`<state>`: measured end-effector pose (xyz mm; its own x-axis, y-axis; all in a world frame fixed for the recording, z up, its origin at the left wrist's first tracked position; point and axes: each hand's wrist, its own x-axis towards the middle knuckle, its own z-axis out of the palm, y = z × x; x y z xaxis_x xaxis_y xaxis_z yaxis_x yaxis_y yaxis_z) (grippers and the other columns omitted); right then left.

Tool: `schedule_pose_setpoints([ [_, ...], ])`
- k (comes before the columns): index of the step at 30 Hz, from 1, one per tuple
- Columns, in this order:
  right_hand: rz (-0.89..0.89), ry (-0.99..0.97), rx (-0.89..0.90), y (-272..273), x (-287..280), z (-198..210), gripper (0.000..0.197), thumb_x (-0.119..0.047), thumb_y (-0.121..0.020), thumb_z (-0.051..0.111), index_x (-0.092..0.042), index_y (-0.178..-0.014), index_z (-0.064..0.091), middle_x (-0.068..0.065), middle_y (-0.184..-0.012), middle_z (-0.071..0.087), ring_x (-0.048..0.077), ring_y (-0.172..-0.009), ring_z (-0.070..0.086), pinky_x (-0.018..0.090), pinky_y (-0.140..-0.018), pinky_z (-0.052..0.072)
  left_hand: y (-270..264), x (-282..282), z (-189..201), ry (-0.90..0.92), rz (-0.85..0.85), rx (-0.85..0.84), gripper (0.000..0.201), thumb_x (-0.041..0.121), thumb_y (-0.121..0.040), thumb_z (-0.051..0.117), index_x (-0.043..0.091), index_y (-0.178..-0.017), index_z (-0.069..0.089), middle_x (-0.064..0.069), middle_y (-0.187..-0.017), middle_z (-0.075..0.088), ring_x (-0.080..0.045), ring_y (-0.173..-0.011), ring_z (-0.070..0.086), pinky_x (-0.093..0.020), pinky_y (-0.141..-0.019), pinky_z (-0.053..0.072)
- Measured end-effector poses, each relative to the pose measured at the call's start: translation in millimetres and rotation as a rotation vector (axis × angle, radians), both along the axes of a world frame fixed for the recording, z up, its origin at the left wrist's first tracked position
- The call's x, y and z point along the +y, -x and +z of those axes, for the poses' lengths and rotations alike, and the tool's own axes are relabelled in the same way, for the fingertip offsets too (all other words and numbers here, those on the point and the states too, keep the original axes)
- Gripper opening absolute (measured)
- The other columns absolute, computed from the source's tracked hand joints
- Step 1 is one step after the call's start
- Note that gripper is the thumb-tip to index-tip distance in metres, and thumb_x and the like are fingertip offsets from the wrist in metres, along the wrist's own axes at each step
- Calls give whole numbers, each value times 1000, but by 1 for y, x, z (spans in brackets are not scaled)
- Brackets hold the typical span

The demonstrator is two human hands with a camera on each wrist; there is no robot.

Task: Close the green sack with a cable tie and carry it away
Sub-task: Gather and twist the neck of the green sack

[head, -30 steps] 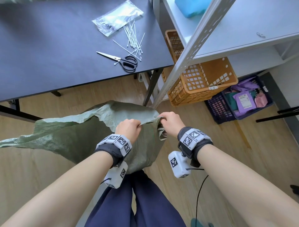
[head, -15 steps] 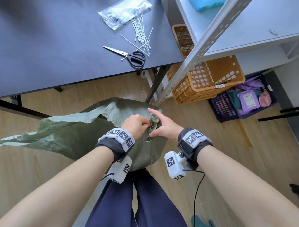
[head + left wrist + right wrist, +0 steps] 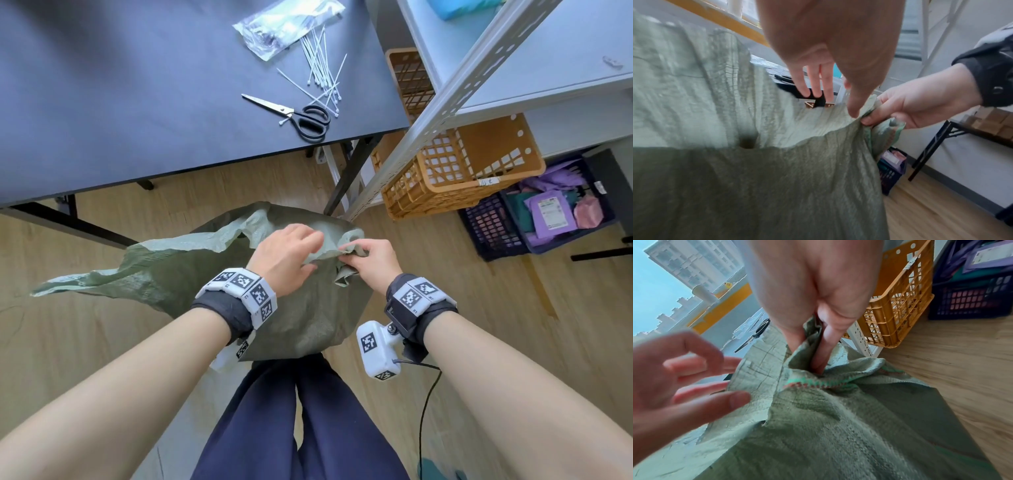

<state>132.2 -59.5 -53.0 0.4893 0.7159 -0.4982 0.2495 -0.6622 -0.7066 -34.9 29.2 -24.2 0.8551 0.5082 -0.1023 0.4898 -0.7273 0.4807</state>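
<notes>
The green woven sack stands on the floor in front of my legs, its mouth partly gathered and a loose flap trailing left. My right hand pinches the bunched rim between thumb and fingers. My left hand hovers just left of it with fingers straight and spread, its thumb brushing the sack's edge, holding nothing. White cable ties lie loose on the dark table, out of reach of both hands.
Black-handled scissors and a clear plastic bag lie by the ties. A metal shelf post and a table leg stand just beyond the sack. An orange crate and a dark crate sit to the right.
Both hands gripped the rim a second ago. The bunched fabric has passed to my right hand, and my left hand has let go and spread its fingers.
</notes>
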Motion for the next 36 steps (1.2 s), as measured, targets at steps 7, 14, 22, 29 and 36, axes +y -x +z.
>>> schedule_pose_setpoints([
  [7,-16,13,44,-6,-1,-2,20,-15,-80,70,5,-79,69,24,-81,70,20,-73,58,44,-79,53,24,5,-13,-255,-177,124,27,9,-59,84,16,-82,72,-13,-112,68,-30,-106,64,-40,-84,55],
  [14,-9,19,148,-9,-3,8,7,-10,-84,67,-9,-90,72,11,-89,71,20,-84,65,37,-86,53,15,17,-24,-237,-46,347,44,18,-67,79,9,-108,67,-22,-137,49,-36,-129,43,-46,-105,36],
  [22,-21,34,154,-9,-3,7,16,-12,-84,67,4,-86,68,31,-96,68,29,-84,67,48,-88,54,2,20,-45,-188,-62,517,32,9,-88,54,18,-118,63,-19,-154,18,-32,-145,5,-48,-117,7],
  [29,-19,10,127,-6,-1,10,16,-9,-86,64,-17,-73,67,11,-83,68,26,-83,65,45,-86,53,13,11,-43,-245,-72,291,12,6,-73,71,14,-83,72,-5,-111,67,-27,-107,59,-40,-95,43],
  [36,42,38,11,1,-2,12,12,-11,-84,62,-1,-87,67,12,-80,67,24,-76,61,45,-81,52,22,-11,-31,-201,-74,44,17,12,-73,75,13,-67,60,1,-64,64,-23,-55,60,-27,-50,46],
])
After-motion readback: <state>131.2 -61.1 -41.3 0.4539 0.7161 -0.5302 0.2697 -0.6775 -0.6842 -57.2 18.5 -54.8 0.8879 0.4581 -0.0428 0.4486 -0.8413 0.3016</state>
